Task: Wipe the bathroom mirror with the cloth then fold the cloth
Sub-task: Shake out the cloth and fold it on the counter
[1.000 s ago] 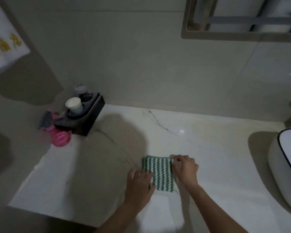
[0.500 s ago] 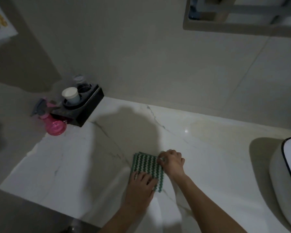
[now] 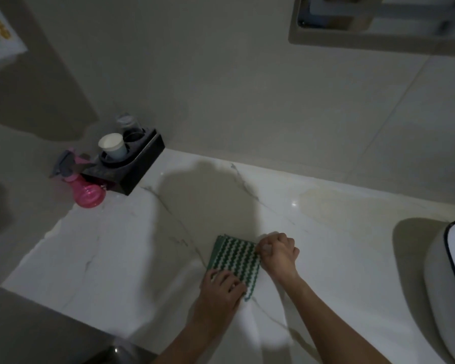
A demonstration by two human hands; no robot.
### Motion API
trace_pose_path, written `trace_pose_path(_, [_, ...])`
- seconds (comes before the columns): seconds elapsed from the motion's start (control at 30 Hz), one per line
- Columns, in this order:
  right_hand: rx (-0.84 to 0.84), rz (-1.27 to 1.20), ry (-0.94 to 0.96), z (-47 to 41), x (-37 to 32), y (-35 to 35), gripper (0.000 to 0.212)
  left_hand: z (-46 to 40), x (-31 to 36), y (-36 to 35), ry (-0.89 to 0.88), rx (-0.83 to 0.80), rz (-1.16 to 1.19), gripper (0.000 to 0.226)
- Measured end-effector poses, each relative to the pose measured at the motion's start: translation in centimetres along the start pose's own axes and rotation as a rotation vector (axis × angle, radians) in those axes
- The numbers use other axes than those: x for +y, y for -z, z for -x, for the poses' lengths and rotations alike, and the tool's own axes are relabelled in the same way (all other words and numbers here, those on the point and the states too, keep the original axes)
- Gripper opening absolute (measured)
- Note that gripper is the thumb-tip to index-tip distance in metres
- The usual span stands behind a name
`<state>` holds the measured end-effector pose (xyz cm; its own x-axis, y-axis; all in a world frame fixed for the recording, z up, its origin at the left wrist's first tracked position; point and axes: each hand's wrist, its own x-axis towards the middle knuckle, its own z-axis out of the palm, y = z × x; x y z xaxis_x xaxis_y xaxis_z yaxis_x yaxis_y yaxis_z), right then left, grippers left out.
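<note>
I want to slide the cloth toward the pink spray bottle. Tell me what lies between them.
Head view: only bare marble counter between the folded cloth and the pink spray bottle, crossed by a shadow.

Dim light falls on a white marble counter (image 3: 326, 245) below grey tiled walls (image 3: 221, 74).

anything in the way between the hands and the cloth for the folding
Nothing visible. The left hand rests on the near edge of the cloth, the right hand pinches its right edge. The countertop around it looks bare.
</note>
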<state>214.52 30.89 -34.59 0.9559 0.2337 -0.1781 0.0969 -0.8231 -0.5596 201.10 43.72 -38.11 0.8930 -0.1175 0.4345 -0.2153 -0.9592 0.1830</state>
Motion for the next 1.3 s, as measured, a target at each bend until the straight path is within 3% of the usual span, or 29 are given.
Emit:
trace_pose_path(0.23, [-0.006, 0.027, 0.035, -0.3, 0.0, -0.7, 0.013, 0.5, -0.2, -0.5, 0.01, -0.088, 0.005, 0.006])
trace_pose_path(0.47, [0.119, 0.025, 0.018, 0.4, 0.2, -1.2, 0.03, 1.4, -1.0, 0.4, -0.032, -0.011, 0.026, 0.01])
trace_pose_path(0.63, [0.145, 0.074, 0.063, 1.0, -0.1, -1.0, 0.024, 0.2, -3.4, 1.9, 0.178, 0.049, -0.158, 0.021])
trace_pose_path(0.9, [0.034, 0.058, 0.179, -0.4, -2.9, -2.5, 0.023, 0.6, -4.8, 3.3, 0.51, -0.234, -0.167, 0.03])
trace_pose_path(1.1, [-0.059, 0.127, 0.187, -1.8, -4.9, -3.8, 0.026, 0.8, -4.8, 3.2, 0.588, -0.254, -0.031, 0.009])
trace_pose_path(1.3, [-0.061, 0.012, 0.158, -2.9, -6.2, -3.6, 0.01, 1.1, -5.9, 3.4, 0.587, -0.266, -0.006, 0.013])
